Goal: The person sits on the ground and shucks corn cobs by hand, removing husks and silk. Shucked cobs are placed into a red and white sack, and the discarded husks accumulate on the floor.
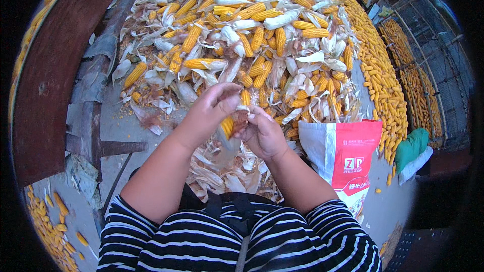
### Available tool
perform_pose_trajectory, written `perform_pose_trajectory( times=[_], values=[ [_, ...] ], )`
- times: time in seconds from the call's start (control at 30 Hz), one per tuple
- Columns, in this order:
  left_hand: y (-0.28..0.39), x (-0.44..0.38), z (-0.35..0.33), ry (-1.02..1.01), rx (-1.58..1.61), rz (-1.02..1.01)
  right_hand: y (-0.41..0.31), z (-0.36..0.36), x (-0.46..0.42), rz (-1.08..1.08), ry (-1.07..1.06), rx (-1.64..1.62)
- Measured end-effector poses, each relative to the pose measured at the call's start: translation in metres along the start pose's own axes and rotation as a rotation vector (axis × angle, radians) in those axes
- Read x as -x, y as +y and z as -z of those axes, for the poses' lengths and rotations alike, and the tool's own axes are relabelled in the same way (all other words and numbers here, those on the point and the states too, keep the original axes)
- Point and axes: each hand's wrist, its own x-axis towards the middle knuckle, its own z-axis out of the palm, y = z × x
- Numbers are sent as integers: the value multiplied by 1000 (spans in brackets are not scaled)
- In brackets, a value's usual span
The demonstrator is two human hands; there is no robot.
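An ear of corn (227,127) lies between my hands, its yellow kernels partly bared and pale husk (228,144) hanging below. My right hand (264,134) grips it, thumb and fingers around a tuft of brown silk (240,120) at its side. Right above the ear, my left hand (214,105) arches with curved fingers; its palm side is hidden, so its hold on the ear cannot be made out. In front of both hands rises a large heap of corn ears (257,37), some bare and some still in dry husk.
Loose husks (223,173) cover the ground below my hands. A red and white woven sack (355,158) stands at the right. Beyond it runs a bank of bare ears (378,83) beside wire-mesh cribs (419,79). At the left are a brown board (45,83) and a wooden frame (90,121).
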Motion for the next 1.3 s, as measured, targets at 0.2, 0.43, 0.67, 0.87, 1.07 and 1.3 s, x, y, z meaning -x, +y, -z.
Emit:
perform_pose_trajectory(
  times=[0.2, 0.43, 0.67, 0.87, 1.07, 1.3],
  values=[
    [-11, 1, -1, 160, -502, -127, -3, -3, -7, 88, 46, -30],
    [-12, -18, 22, 540, 64, 17, 8, 10, 14, 95, -298, 1289],
    [-6, -28, 38, 710, 381, -64, 24, 28, 21, 87, 146, 1662],
    [-8, -20, 15, 587, 495, -99, 34, -20, -6, 306, 220, 1495],
    [-19, -19, 4, 621, 895, 192, 52, 9, -26, -53, 96, 759],
    [-11, -15, 16, 623, 831, 193, 24, 26, -30, 207, 335, 277]
  ],
)
